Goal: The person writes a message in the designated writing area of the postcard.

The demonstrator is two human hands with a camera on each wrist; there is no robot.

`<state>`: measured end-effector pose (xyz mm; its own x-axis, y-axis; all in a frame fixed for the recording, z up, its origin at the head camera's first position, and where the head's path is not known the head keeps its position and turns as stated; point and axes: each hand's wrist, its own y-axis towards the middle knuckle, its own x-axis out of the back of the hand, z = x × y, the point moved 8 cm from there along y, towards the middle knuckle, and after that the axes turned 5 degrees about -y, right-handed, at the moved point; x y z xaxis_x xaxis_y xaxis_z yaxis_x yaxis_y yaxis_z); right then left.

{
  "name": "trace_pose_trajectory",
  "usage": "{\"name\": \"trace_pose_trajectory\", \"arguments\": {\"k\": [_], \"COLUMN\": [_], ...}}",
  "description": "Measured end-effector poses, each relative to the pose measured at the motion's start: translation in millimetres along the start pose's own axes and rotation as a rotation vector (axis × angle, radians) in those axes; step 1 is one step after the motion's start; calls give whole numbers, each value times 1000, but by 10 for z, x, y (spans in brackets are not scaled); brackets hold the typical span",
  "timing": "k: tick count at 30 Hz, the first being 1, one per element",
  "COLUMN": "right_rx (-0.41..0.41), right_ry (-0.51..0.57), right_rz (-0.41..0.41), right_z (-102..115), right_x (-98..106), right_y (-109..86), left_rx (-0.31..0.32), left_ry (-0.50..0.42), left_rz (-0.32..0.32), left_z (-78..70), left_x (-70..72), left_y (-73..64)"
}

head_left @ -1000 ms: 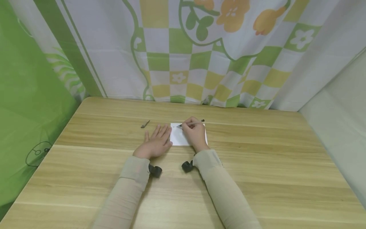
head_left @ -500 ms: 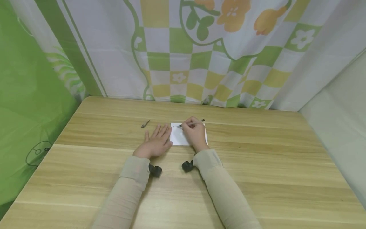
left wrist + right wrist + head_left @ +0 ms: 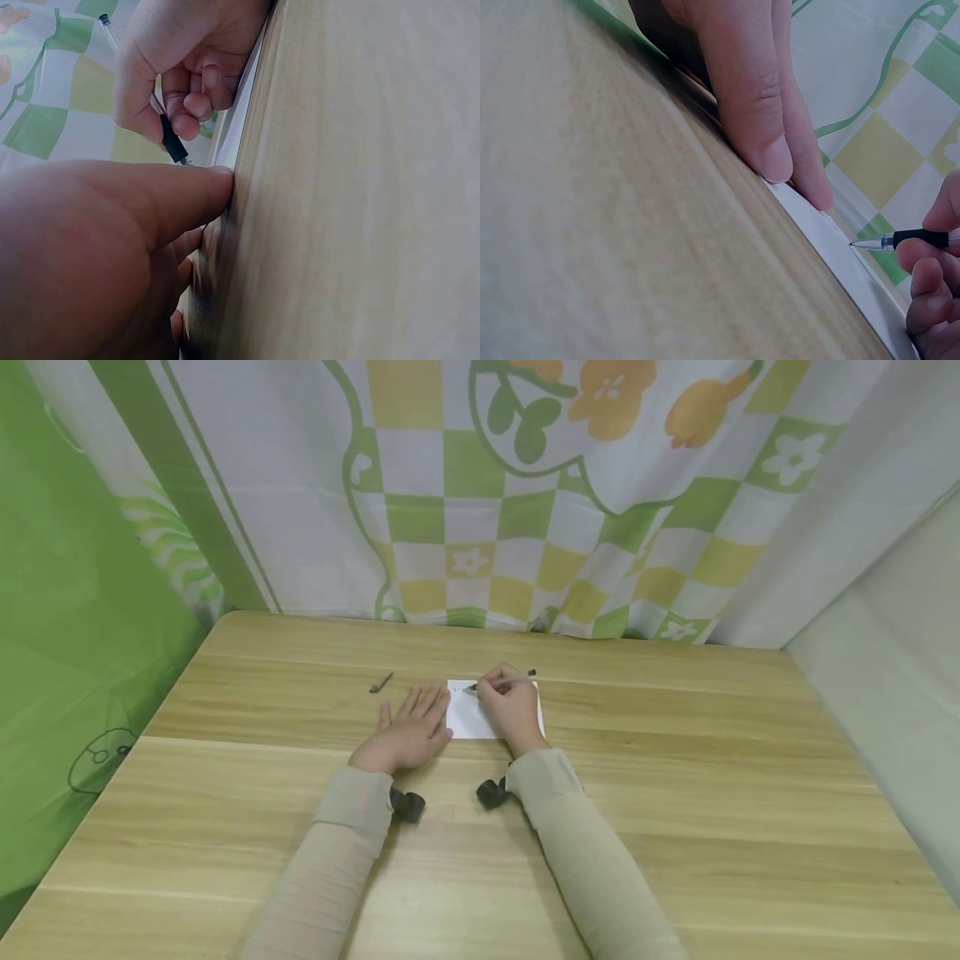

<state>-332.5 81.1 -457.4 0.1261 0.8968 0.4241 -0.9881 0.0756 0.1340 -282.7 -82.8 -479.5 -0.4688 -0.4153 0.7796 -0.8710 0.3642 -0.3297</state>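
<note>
A small white sheet of paper (image 3: 467, 721) lies on the wooden table, with a few tiny dark marks near its upper left corner. My right hand (image 3: 513, 708) pinches a clear gel pen (image 3: 911, 239) with a black grip, its tip down at the paper near those marks. The pen's rear end points up and right in the head view. Flat on the table, my left hand (image 3: 405, 732) has its fingers spread, and its thumb and fingertips press the paper's left edge. In the left wrist view the left thumb (image 3: 187, 196) rests at the paper's border.
A dark pen cap (image 3: 381, 682) lies on the table (image 3: 712, 793) beyond the left hand. Black wrist cameras sit on both wrists, the left camera (image 3: 408, 807) close over the wood. A patterned curtain (image 3: 480, 518) hangs along the far table edge.
Both hands stay in nearly the same place. The pen remains at the paper's upper left, with only slight movement at its tip.
</note>
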Motion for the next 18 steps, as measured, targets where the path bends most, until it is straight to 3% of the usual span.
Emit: {"name": "trace_pose_trajectory", "arguments": {"k": [18], "right_rx": [2], "right_ry": [48], "right_rz": [-4], "right_z": [-3], "right_x": [7], "right_y": [7], "left_rx": [-4], "left_ry": [1], "left_rz": [0], "left_z": [-11], "left_x": [3], "left_y": [-3]}}
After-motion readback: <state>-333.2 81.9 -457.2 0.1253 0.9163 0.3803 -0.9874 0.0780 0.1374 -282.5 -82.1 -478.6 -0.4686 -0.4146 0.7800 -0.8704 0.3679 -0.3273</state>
